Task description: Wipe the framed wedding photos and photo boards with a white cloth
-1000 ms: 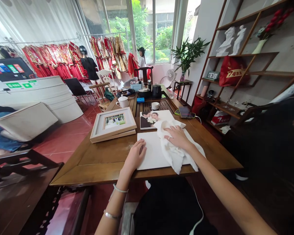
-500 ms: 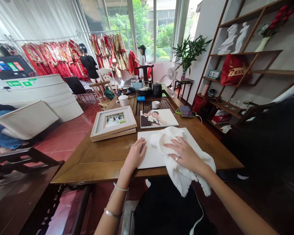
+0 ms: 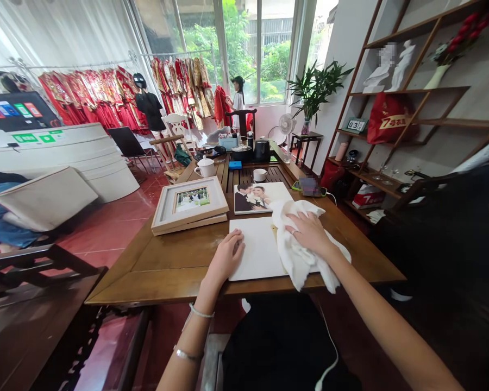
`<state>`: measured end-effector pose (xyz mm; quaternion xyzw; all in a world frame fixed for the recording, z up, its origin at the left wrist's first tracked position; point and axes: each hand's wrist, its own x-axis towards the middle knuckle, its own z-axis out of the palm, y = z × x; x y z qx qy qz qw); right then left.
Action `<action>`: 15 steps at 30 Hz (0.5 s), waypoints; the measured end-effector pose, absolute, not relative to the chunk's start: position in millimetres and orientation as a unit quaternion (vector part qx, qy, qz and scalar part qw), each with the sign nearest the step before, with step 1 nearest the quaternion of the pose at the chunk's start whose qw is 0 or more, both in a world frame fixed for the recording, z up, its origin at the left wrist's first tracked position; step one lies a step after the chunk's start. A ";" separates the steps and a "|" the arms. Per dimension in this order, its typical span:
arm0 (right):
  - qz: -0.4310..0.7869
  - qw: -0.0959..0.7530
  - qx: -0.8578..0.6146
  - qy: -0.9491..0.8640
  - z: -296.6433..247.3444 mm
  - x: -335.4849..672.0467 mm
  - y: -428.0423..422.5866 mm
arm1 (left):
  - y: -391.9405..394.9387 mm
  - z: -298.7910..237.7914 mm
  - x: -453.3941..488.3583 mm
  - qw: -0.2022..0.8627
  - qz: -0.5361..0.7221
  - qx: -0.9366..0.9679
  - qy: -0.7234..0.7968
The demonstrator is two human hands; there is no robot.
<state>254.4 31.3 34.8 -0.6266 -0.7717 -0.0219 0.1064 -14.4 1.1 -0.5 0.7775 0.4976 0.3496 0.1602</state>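
Note:
A plain white board (image 3: 256, 252) lies flat at the near edge of the wooden table. My left hand (image 3: 228, 254) holds its left edge, fingers curled over the border. On the board's right part is a bunched white cloth (image 3: 295, 260), gripped and pressed down by my right hand (image 3: 309, 233). The cloth hides the board's right side, and one fold hangs toward the table's front edge. Just beyond the board lies a photo panel of a couple (image 3: 255, 199), its right corner partly covered by the cloth. Left of it, a framed photo (image 3: 191, 198) rests on another frame.
The wooden table (image 3: 155, 277) also bears a lidded white mug (image 3: 205, 166), a small white cup (image 3: 259, 174), a phone (image 3: 309, 186) on a cable and a dark pot (image 3: 262, 149). A dark wooden chair (image 3: 36, 277) stands left; shelves (image 3: 407, 89) rise right. People are in the background.
My right hand has slid the white cloth to the right and away from me across the board, baring more of its middle. My left hand has stayed at the left edge.

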 end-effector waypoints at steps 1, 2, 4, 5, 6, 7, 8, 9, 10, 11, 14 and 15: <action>-0.022 0.101 -0.637 -0.764 36.0 249.3 37.4 | 1.3 -0.9 -14.6 0.160 0.351 0.778 0.497; -0.021 0.097 -0.641 -0.761 37.1 243.9 42.1 | 1.5 -1.2 -14.9 0.160 0.353 0.778 0.495; -0.017 0.096 -0.639 -0.763 38.6 233.3 47.3 | 1.8 -1.8 -15.3 0.160 0.359 0.778 0.490; -0.014 0.095 -0.634 -0.767 39.0 228.9 47.7 | 1.9 -1.9 -15.4 0.160 0.361 0.778 0.488; -0.012 0.096 -0.626 -0.774 39.2 225.3 46.8 | 2.0 -2.0 -15.4 0.161 0.362 0.778 0.488; -0.009 0.101 -0.613 -0.784 39.2 222.7 44.5 | 2.0 -1.9 -15.3 0.162 0.362 0.778 0.488; -0.005 0.109 -0.596 -0.796 39.1 221.2 40.9 | 1.9 -1.8 -15.2 0.163 0.360 0.777 0.489; 0.000 0.121 -0.575 -0.810 38.8 220.8 36.2 | 1.8 -1.7 -14.9 0.164 0.358 0.777 0.491; 0.005 0.135 -0.552 -0.823 38.5 221.3 30.3 | 1.7 -1.5 -14.7 0.164 0.356 0.776 0.494; 0.009 0.149 -0.529 -0.836 38.2 222.6 23.4 | 1.6 -1.5 -14.5 0.164 0.355 0.776 0.496; 0.017 0.171 -0.482 -0.859 37.2 229.9 -1.8 | 1.2 -1.4 -14.1 0.161 0.358 0.776 0.494; 0.018 0.174 -0.472 -0.864 36.9 232.9 -11.1 | 1.1 -1.4 -14.1 0.160 0.361 0.776 0.492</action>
